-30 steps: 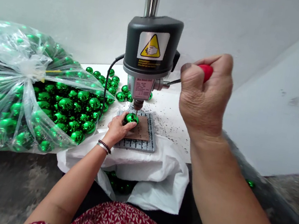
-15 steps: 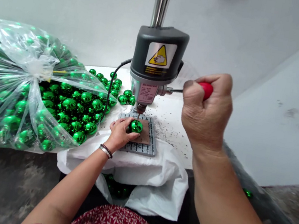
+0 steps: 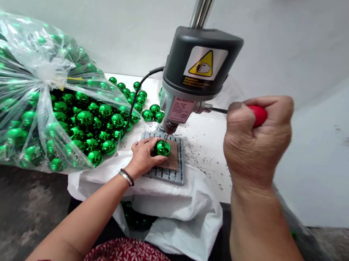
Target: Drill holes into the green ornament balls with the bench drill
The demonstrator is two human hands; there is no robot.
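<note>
My left hand (image 3: 145,156) grips a shiny green ball (image 3: 163,148) between thumb and fingers. The ball rests on a brown board (image 3: 174,159) on the grey slotted base (image 3: 181,172) of a bench drill (image 3: 201,64). Directly above the ball is the drill bit (image 3: 166,137), its tip at or very near the top; whether it has entered the ball I cannot tell. My right hand (image 3: 255,143) is closed round the red knob (image 3: 258,116) of the drill's feed lever, to the right of the drill head.
A tied clear plastic bag (image 3: 34,126) full of green balls fills the left side. Several loose balls (image 3: 139,98) lie behind the black cable (image 3: 135,98). Dark shavings dot the white table (image 3: 212,143). A white sack (image 3: 185,220) with more green balls hangs at the front edge.
The view has shifted and tilted slightly, so the drill and right hand appear further right. Both hands keep their holds on the ball and the lever knob.
</note>
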